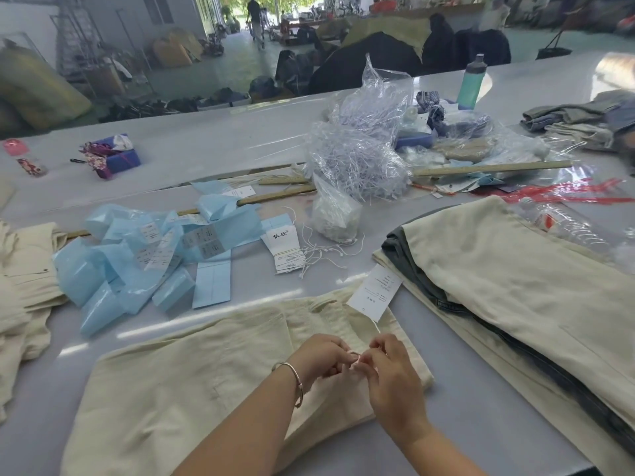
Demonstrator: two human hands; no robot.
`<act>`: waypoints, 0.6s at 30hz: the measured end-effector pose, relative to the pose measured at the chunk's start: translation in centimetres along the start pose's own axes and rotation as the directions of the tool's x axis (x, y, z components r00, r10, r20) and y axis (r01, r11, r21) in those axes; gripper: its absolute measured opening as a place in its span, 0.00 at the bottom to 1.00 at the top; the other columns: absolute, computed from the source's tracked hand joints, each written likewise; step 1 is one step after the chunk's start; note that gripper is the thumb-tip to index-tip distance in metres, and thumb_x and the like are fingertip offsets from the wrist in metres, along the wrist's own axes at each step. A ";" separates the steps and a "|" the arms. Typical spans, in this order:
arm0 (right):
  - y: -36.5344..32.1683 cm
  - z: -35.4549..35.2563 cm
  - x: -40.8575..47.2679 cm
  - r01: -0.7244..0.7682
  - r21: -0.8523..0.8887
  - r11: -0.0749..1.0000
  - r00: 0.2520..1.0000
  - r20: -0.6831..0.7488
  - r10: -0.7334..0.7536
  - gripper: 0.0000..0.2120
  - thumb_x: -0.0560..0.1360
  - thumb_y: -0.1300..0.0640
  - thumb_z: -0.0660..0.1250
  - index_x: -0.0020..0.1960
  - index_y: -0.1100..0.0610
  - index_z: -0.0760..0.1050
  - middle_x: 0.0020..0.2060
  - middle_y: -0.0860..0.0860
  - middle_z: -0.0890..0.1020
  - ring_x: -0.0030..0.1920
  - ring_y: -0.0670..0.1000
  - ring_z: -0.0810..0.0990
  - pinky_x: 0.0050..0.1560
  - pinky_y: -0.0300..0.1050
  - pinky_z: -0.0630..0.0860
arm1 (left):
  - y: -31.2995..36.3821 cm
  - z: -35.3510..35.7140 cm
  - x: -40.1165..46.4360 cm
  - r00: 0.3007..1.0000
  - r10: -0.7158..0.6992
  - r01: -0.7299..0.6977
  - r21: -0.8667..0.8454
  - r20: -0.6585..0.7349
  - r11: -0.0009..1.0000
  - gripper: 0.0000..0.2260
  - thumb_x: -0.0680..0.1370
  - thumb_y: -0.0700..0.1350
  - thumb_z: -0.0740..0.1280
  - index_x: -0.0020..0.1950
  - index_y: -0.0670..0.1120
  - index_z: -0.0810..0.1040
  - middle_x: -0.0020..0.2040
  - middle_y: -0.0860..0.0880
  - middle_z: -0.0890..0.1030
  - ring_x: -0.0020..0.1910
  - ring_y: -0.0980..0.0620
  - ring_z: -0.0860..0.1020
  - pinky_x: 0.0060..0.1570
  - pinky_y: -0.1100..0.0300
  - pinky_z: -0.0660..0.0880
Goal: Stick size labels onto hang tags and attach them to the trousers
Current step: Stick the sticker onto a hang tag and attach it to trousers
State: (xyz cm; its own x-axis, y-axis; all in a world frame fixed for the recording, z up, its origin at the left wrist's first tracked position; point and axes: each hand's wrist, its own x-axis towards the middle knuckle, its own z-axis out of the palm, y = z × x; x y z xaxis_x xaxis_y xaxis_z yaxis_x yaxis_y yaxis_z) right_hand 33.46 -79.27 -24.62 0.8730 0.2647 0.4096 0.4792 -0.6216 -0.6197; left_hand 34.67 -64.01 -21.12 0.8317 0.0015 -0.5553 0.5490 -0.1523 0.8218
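Cream trousers (192, 369) lie flat in front of me on the grey table. A white hang tag (374, 292) rests at their waistband, its thin cord running down to my hands. My left hand (321, 355) and my right hand (391, 369) meet over the waistband, fingertips pinching the cord between them. A silver bangle circles my left wrist. A bundle of white hang tags (287, 247) with loose cords lies further back. Blue label backing sheets (144, 255) with white size labels are heaped to the left.
A stack of folded cream and grey trousers (515, 290) fills the right side. More cream cloth (24, 280) lies at the left edge. Clear bags of plastic fasteners (357, 149), wooden rulers (491, 168), a plastic bottle (563, 225) and a teal flask (470, 82) stand behind.
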 end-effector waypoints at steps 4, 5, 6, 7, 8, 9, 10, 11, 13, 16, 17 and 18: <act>-1.0 1.0 -0.3 -0.046 -0.103 0.994 0.992 -0.124 0.033 0.10 0.62 0.71 0.78 0.35 0.62 0.78 0.40 0.56 0.78 0.38 0.57 0.77 0.37 0.47 0.75 | -0.2 -0.1 -0.4 0.999 -0.043 0.044 -0.116 0.012 0.992 0.08 0.73 0.32 0.67 0.36 0.43 0.75 0.28 0.47 0.73 0.24 0.56 0.69 0.26 0.66 0.65; -1.1 1.3 -0.3 -0.089 -0.074 0.993 0.986 -0.149 0.077 0.11 0.61 0.71 0.78 0.34 0.61 0.78 0.39 0.55 0.77 0.38 0.57 0.76 0.36 0.48 0.76 | -0.3 -0.1 -0.4 0.998 -0.064 0.066 -0.166 0.018 0.984 0.08 0.74 0.32 0.64 0.36 0.42 0.76 0.28 0.47 0.75 0.26 0.55 0.71 0.27 0.66 0.67; -1.1 1.5 -0.4 -0.128 -0.037 0.991 0.979 -0.164 0.120 0.11 0.60 0.72 0.78 0.33 0.61 0.78 0.38 0.53 0.76 0.38 0.56 0.75 0.35 0.49 0.76 | -0.5 -0.2 -0.5 0.996 -0.080 0.083 -0.201 0.025 0.976 0.09 0.74 0.31 0.62 0.37 0.41 0.77 0.30 0.46 0.76 0.27 0.55 0.74 0.30 0.66 0.70; -1.0 1.7 -0.4 -0.151 -0.008 0.989 0.975 -0.165 0.147 0.12 0.61 0.73 0.77 0.33 0.60 0.78 0.38 0.52 0.75 0.38 0.54 0.73 0.36 0.47 0.75 | -0.8 -0.3 -0.6 0.996 -0.087 0.092 -0.217 0.031 0.972 0.10 0.74 0.30 0.60 0.39 0.40 0.79 0.32 0.46 0.78 0.29 0.54 0.76 0.32 0.65 0.73; -1.0 1.9 -0.5 -0.156 0.002 0.988 0.975 -0.159 0.154 0.12 0.61 0.73 0.77 0.33 0.60 0.78 0.37 0.51 0.74 0.38 0.53 0.72 0.36 0.45 0.74 | -1.1 -0.4 -0.7 0.996 -0.085 0.090 -0.218 0.034 0.972 0.11 0.75 0.28 0.60 0.41 0.39 0.79 0.33 0.45 0.80 0.31 0.54 0.78 0.34 0.65 0.75; -0.9 2.1 -0.6 -0.152 -0.002 0.988 0.977 -0.153 0.150 0.11 0.61 0.72 0.77 0.32 0.59 0.78 0.37 0.50 0.74 0.38 0.52 0.71 0.36 0.44 0.73 | -1.3 -0.5 -0.9 0.997 -0.075 0.081 -0.221 0.035 0.972 0.11 0.75 0.27 0.61 0.42 0.39 0.80 0.34 0.45 0.80 0.32 0.54 0.79 0.36 0.65 0.77; -0.9 2.3 -0.6 -0.156 0.000 0.988 0.977 -0.150 0.154 0.11 0.61 0.72 0.77 0.32 0.59 0.79 0.36 0.50 0.74 0.38 0.52 0.71 0.36 0.44 0.72 | -1.6 -0.6 -1.0 0.997 -0.069 0.075 -0.226 0.033 0.971 0.10 0.75 0.27 0.63 0.43 0.39 0.80 0.34 0.45 0.81 0.32 0.54 0.80 0.36 0.64 0.77; -0.8 2.6 -0.7 -0.170 0.009 0.985 0.973 -0.154 0.170 0.11 0.61 0.72 0.77 0.32 0.59 0.79 0.36 0.50 0.74 0.38 0.52 0.70 0.36 0.44 0.72 | -1.8 -0.7 -1.1 0.997 -0.069 0.073 -0.235 0.028 0.969 0.09 0.75 0.27 0.64 0.43 0.38 0.81 0.34 0.45 0.81 0.32 0.54 0.80 0.37 0.64 0.78; -0.7 3.0 -0.8 -0.210 0.039 0.977 0.963 -0.165 0.213 0.11 0.61 0.71 0.77 0.33 0.58 0.80 0.35 0.49 0.74 0.38 0.52 0.70 0.37 0.46 0.73 | -2.1 -0.8 -1.1 0.997 -0.075 0.077 -0.246 0.018 0.966 0.07 0.75 0.28 0.67 0.43 0.38 0.80 0.33 0.45 0.81 0.32 0.53 0.81 0.38 0.63 0.79; -0.4 3.3 -0.9 -0.225 0.088 0.970 0.957 -0.168 0.238 0.10 0.61 0.69 0.79 0.35 0.57 0.83 0.36 0.48 0.74 0.39 0.52 0.71 0.41 0.42 0.70 | -2.3 -0.9 -1.1 0.998 -0.063 0.067 -0.250 0.026 0.966 0.05 0.75 0.30 0.68 0.44 0.38 0.80 0.33 0.45 0.81 0.33 0.53 0.80 0.41 0.62 0.78; -0.3 3.3 -0.9 -0.214 0.109 0.971 0.960 -0.161 0.230 0.09 0.62 0.69 0.79 0.35 0.57 0.84 0.36 0.48 0.74 0.40 0.52 0.71 0.41 0.40 0.70 | -2.3 -0.9 -1.1 0.998 -0.057 0.060 -0.255 0.020 0.965 0.05 0.76 0.30 0.68 0.43 0.38 0.79 0.33 0.45 0.80 0.33 0.53 0.80 0.40 0.63 0.78; -0.3 3.3 -0.9 -0.202 0.133 0.970 0.964 -0.149 0.221 0.09 0.62 0.68 0.79 0.35 0.56 0.84 0.37 0.48 0.75 0.40 0.52 0.71 0.42 0.38 0.69 | -2.4 -0.8 -1.1 0.999 -0.054 0.054 -0.257 0.010 0.965 0.05 0.76 0.31 0.68 0.43 0.38 0.79 0.32 0.46 0.81 0.32 0.54 0.80 0.39 0.64 0.77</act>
State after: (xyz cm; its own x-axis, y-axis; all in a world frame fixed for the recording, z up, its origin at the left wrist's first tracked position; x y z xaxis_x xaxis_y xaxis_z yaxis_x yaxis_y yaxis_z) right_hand 32.84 -76.91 -26.98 0.9338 0.0081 0.3577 0.3010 -0.5584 -0.7731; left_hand 32.50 -62.81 -22.37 0.8001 -0.0003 -0.5998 0.5964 0.1071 0.7955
